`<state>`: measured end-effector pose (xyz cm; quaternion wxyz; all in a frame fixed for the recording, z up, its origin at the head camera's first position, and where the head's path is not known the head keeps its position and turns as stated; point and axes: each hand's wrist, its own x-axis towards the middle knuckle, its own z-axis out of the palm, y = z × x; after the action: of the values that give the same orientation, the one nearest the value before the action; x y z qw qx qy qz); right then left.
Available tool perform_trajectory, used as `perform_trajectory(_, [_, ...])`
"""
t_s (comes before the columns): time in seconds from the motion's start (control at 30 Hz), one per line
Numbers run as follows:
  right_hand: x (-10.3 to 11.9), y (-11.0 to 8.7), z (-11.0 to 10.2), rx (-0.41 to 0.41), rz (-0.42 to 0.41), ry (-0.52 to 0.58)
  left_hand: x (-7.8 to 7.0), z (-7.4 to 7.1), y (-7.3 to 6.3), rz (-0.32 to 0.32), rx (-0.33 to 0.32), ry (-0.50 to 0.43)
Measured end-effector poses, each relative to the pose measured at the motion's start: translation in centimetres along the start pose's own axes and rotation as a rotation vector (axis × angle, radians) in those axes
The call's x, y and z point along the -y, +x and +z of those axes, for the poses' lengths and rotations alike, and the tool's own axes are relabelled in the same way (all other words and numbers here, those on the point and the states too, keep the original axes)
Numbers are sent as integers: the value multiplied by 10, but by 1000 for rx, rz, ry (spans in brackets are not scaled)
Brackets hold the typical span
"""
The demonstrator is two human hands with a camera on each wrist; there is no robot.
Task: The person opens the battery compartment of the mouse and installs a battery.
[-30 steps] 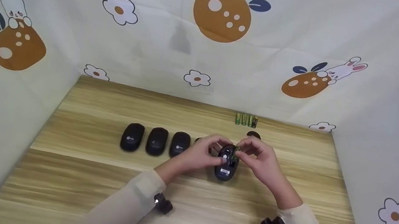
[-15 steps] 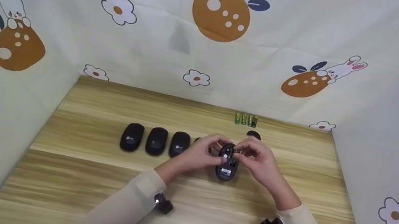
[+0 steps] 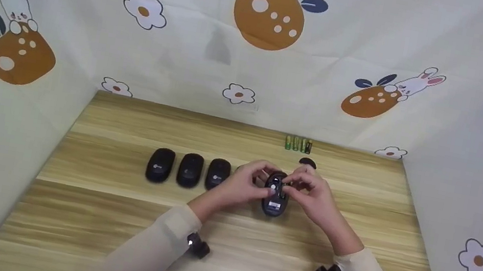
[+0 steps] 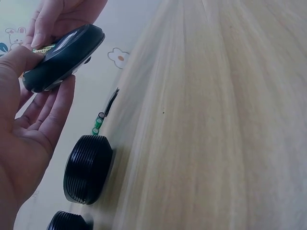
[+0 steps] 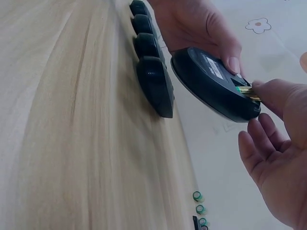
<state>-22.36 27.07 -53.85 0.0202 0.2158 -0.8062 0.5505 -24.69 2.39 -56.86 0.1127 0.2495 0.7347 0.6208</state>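
Note:
A black computer mouse is held underside up above the table, its battery slot uncovered. My left hand grips it from the left, thumb across the underside and fingers beneath. A green and gold battery lies partly inside the slot. Against that battery is the thumb of my right hand, pinching at the mouse's far end. In the right wrist view the right hand's other fingers curl near the mouse's lower edge. The left wrist view shows only a sliver of the battery between the two thumbs.
A row of black mice stands left of my hands, the rightmost mostly hidden behind my left hand. Several batteries stand at the table's back. A small black cover lies just in front of them. Patterned cloth walls surround the table.
The battery has gone from tilted up at my right fingertips to lower in the mouse's slot, where less of it shows. Both hands stay nearly in place.

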Motion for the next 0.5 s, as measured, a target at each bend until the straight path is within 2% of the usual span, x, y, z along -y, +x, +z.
perform_trajectory(0.1, [-1, 0, 2, -13, -1, 40, -1, 0, 1, 11, -8, -7])
perform_trajectory(0.3, [-2, 0, 6, -9, 68, 164, -1, 1, 1, 24, -28, -4])
perform_trajectory(0.5, [-2, -1, 8, -12, 127, 209, -2, 2, 0, 29, -39, 7])
